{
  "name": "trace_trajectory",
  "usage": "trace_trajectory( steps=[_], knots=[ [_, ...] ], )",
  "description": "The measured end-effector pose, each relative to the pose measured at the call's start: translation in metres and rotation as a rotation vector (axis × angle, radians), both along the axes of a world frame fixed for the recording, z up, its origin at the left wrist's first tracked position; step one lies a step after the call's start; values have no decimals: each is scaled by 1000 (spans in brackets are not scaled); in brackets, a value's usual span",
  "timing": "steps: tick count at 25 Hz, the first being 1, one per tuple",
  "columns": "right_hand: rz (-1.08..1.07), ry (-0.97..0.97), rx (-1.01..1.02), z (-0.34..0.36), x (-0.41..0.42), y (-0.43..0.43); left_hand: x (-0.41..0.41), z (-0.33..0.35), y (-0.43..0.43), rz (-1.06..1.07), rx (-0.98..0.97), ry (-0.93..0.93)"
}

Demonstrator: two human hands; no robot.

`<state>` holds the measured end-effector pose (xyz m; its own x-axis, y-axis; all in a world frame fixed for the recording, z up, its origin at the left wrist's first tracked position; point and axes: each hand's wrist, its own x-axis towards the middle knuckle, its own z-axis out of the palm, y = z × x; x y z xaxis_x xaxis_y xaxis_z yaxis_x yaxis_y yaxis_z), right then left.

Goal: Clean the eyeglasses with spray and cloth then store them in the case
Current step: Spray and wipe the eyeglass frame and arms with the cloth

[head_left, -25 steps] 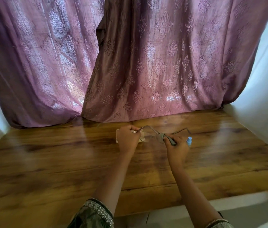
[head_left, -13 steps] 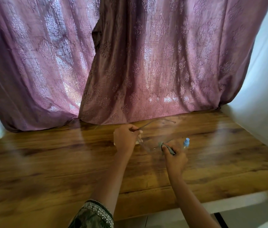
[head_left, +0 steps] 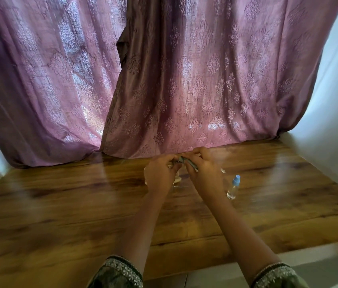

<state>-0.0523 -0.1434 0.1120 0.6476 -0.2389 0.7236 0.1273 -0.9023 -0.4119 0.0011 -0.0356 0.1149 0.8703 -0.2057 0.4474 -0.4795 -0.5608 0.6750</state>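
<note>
My left hand (head_left: 161, 173) and my right hand (head_left: 203, 172) meet above the wooden table (head_left: 60, 215), fingertips touching. The left hand holds the thin-framed eyeglasses (head_left: 179, 185); one clear lens hangs just below the fingers and the rest is hidden. The right hand pinches a grey cloth (head_left: 185, 161) against the glasses between both hands. A pale case (head_left: 178, 179) lies on the table under my left hand, mostly hidden. A small clear spray bottle with a blue cap (head_left: 234, 187) stands to the right of my right wrist, untouched.
Purple patterned curtains (head_left: 164, 80) hang along the back and rest on the far edge of the table. White walls (head_left: 334, 100) close in on both sides. The table's front edge runs under my forearms.
My hands have come together; the right hand with the cloth moved up and left to meet the left hand. The glasses' open temples are no longer spread out in view. The bottle stands uncovered.
</note>
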Motion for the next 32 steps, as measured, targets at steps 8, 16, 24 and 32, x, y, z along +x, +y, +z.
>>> trace_trajectory(
  steps=[8,16,24,32],
  knots=[
    [-221,42,213,-4,-13,-38,11,3,9,16,-111,-17],
    [-5,51,53,-3,4,2,6,4,1,16,-28,-76],
    [-223,110,238,-2,-8,-26,8,1,3,16,-82,-69],
    [-240,81,182,-9,-5,-15,12,-1,11,-48,-110,-73]
  ],
)
